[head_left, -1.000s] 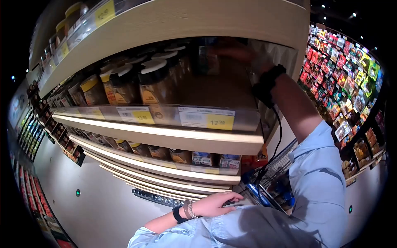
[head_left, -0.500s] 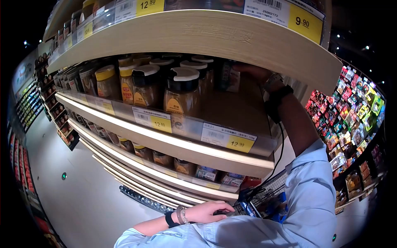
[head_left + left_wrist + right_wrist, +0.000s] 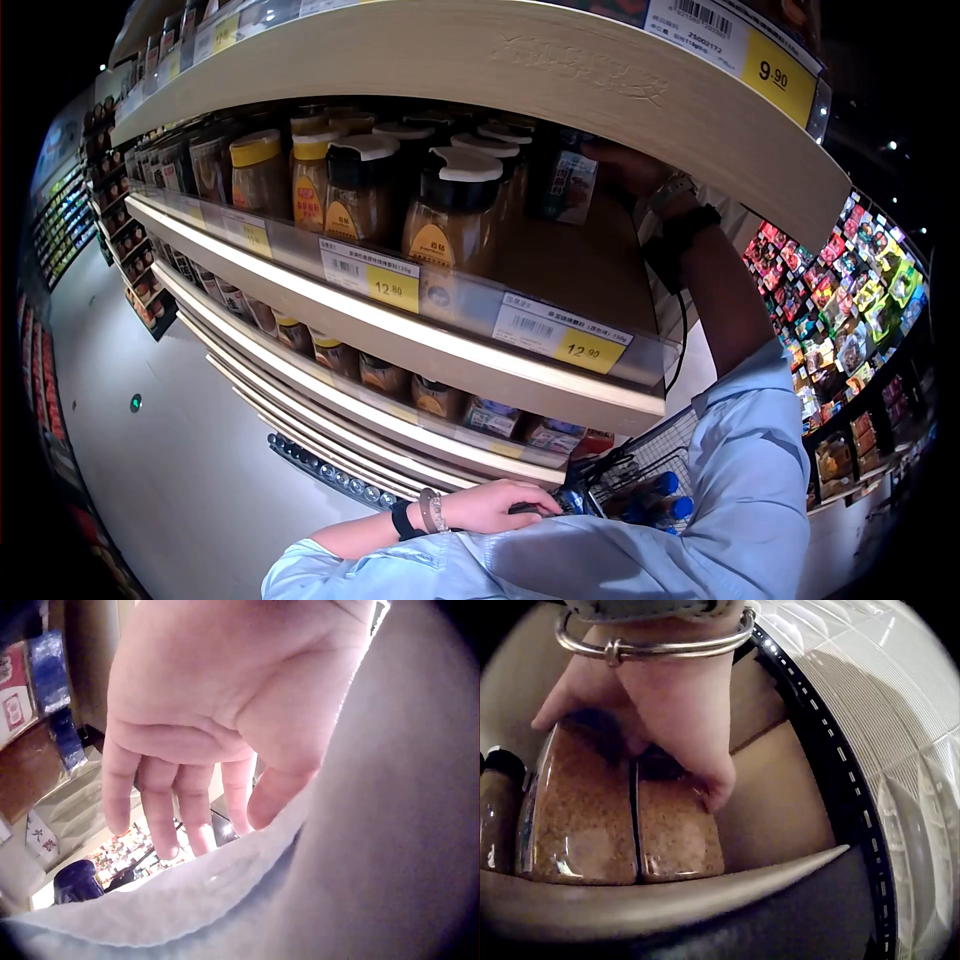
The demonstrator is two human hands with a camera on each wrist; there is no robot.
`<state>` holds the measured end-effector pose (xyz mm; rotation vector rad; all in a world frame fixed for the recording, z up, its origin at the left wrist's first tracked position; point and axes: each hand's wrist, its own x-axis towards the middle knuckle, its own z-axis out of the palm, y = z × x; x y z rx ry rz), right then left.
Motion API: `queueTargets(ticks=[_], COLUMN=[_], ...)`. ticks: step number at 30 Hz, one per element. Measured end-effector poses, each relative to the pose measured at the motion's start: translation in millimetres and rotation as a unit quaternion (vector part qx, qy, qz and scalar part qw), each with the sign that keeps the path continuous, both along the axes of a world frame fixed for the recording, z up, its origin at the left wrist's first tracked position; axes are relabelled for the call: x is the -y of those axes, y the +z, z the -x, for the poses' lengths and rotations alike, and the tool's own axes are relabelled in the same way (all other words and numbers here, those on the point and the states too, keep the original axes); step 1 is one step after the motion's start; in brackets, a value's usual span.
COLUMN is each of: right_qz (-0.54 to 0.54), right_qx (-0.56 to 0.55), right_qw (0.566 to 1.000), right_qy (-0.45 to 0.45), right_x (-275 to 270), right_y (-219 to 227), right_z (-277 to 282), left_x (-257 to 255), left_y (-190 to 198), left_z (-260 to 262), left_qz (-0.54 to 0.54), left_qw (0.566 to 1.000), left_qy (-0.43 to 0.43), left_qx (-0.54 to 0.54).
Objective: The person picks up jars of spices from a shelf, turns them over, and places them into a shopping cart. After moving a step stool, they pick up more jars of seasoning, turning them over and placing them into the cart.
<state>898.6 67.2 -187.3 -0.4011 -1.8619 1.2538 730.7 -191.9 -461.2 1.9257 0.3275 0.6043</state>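
Observation:
Deep in the right end of the shelf, my right hand [image 3: 628,170] reaches in beside a dark container with a pale label [image 3: 572,185]. In the right wrist view, that hand [image 3: 656,697] spans the tops of two clear containers of brown seasoning standing side by side. Its thumb lies on the outer side of the right container [image 3: 679,832], its fingers on the far side of the left container [image 3: 581,810]. My left hand [image 3: 500,505] rests low in front of my body. The left wrist view shows its palm [image 3: 217,697] bare, fingers hanging loosely.
Spice jars with black-and-white lids [image 3: 455,220] stand left of the right hand. A clear lip with a price tag [image 3: 560,335] edges this shelf, and a thick wooden shelf board [image 3: 450,65] hangs overhead. A wire cart [image 3: 650,465] holding blue-capped bottles stands below right.
My head view has shifted, bringing the jars and price tags into sharper sight. The right hand, blurred earlier, stays at the back beside the labelled container. The left hand shows little change.

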Motion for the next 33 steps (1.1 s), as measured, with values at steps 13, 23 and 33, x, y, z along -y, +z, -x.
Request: queueTargets(ticks=[13,23,33], right_qz=[-0.118,-0.076,-0.073], right_qx=[0.062,-0.069,-0.088], right_qw=[0.989,0.982,0.977], right_qy=[-0.063,-0.159,-0.181], right_x=[-7.1,81.1,126.7], right_y=[-9.4,-27.5,-24.1], right_z=[-15.1,-60.3,-111.9], left_x=[4.5,10.3,18.0], left_y=[9.2,10.2,16.9], left_z=[-1.7,-15.2,-24.2], left_qz=[-0.015,-0.034,-0.031], left_qw=[1.000,0.999,0.998], left_qy=[0.011,-0.025,-0.050], left_qx=[0.000,0.021,0.016])
